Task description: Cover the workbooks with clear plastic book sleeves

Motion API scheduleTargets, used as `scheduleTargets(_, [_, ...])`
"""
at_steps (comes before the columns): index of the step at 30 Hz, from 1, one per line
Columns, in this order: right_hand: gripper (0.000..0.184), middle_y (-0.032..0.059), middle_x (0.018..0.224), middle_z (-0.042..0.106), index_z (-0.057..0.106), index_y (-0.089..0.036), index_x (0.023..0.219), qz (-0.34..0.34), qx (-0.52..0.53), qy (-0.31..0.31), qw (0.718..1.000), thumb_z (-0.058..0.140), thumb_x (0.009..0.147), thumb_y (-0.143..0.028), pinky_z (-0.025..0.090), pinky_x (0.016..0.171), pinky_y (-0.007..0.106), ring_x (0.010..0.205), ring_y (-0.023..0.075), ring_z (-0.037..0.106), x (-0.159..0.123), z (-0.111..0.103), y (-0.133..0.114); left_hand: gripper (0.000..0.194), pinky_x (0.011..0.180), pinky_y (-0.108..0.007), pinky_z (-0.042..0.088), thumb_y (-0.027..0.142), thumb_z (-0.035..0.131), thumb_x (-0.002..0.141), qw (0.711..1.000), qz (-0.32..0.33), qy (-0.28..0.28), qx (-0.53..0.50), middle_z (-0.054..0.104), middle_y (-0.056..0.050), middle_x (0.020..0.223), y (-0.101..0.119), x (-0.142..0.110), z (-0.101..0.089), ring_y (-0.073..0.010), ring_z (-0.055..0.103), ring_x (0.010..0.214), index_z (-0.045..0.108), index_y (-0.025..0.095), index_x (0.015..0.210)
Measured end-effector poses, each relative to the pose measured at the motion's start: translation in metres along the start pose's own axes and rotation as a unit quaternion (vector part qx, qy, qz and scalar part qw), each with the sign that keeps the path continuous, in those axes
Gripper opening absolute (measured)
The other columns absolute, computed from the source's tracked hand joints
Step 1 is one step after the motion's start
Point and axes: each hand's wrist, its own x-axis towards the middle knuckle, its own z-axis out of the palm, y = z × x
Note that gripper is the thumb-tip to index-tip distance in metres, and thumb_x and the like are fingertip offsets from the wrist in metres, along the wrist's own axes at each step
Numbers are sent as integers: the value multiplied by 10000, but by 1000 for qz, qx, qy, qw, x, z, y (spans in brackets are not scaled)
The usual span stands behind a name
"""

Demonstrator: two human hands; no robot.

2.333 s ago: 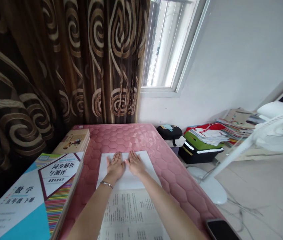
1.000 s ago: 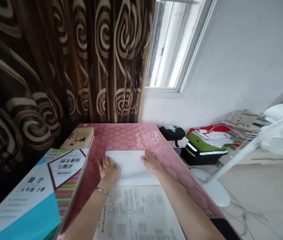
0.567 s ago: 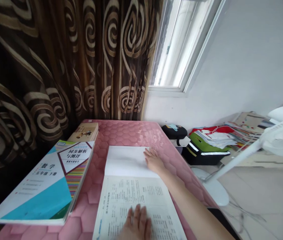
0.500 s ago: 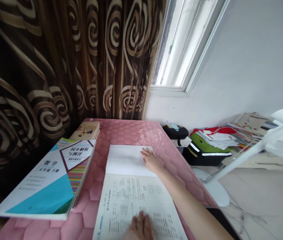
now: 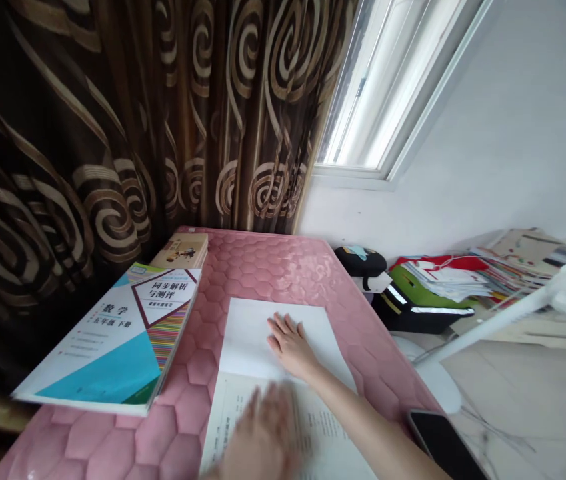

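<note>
An open book point(image 5: 247, 337) lies on the pink padded tabletop, its blank white page at the far side and its printed page nearer me. My right hand point(image 5: 293, 345) rests flat on the blank page with its fingers spread. Over the printed page is my left hand point(image 5: 263, 430), blurred by motion, fingers stretched out and nothing seen in them. It covers much of the print near the fold. Whether the left palm presses on the paper I cannot tell.
A stack of workbooks point(image 5: 113, 340) sits at the left, with smaller tan books point(image 5: 180, 251) behind it. A dark phone point(image 5: 443, 443) lies near the right edge. Beyond that edge stand a white fan point(image 5: 493, 320) and a black and green bag point(image 5: 417, 297).
My left hand has moved forward over the printed page towards the fold. My right hand has shifted from the page's far edge nearer its middle. The view has also shifted, showing more of the phone.
</note>
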Motion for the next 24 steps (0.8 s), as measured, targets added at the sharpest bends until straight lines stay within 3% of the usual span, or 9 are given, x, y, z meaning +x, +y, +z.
scheduleTargets(3, [482, 113, 1537, 364, 479, -193, 1406, 13, 7, 19, 1000, 350, 982, -384, 230, 1129, 525, 1420, 316, 275, 8, -7, -7, 540, 1101, -506, 389, 461, 399, 937, 996, -67, -54, 17, 524, -114, 1426, -58, 58, 11, -317, 426, 1355, 511, 200, 1396])
scheduleTargets(6, [395, 153, 1329, 551, 626, -175, 1189, 22, 21, 58, 998, 432, 956, -428, 367, 1030, 415, 1254, 280, 463, 27, -11, -27, 658, 1145, -512, 307, 495, 391, 923, 990, -129, -52, 24, 369, -166, 1523, -89, 79, 24, -334, 318, 1417, 415, 103, 1451])
scheduleTargets(9, [402, 122, 1175, 598, 646, -202, 1051, 25, 50, 81, 995, 566, 865, -550, 412, 942, 379, 1143, 270, 512, 53, -9, -52, 701, 1157, -501, 279, 541, 383, 913, 991, -131, -28, 21, 347, -182, 1526, -93, 73, 37, -330, 299, 1426, 416, 88, 1447])
scheduleTargets(13, [527, 119, 1164, 597, 634, -199, 1038, 68, 71, 65, 993, 674, 742, -632, 415, 907, 384, 1131, 287, 517, 96, -6, -72, 712, 1139, -512, 304, 563, 381, 907, 991, -129, 5, 24, 365, -198, 1516, -91, 66, 53, -345, 326, 1411, 442, 84, 1431])
scheduleTargets(18, [542, 164, 1196, 600, 627, -166, 1106, 141, 61, 61, 986, 591, 817, -623, 396, 907, 405, 1160, 307, 511, 140, -9, -73, 673, 1134, -522, 304, 547, 392, 910, 992, -108, 60, 34, 400, -178, 1508, -96, 65, 62, -345, 330, 1407, 473, 109, 1415])
scheduleTargets(21, [529, 182, 1203, 592, 616, -149, 1133, 149, 53, 92, 983, 533, 867, -599, 388, 902, 420, 1153, 321, 498, 146, -8, -76, 663, 1128, -504, 320, 546, 394, 908, 992, -107, 59, 26, 444, -166, 1483, -97, 65, 59, -330, 362, 1388, 495, 112, 1399])
scheduleTargets(24, [526, 175, 1229, 562, 595, -156, 1164, 128, 43, 125, 983, 503, 883, -592, 385, 892, 426, 1136, 324, 477, 133, -2, -79, 668, 1120, -493, 336, 549, 381, 909, 992, -115, 41, 23, 461, -176, 1467, -96, 66, 53, -325, 400, 1361, 521, 93, 1376])
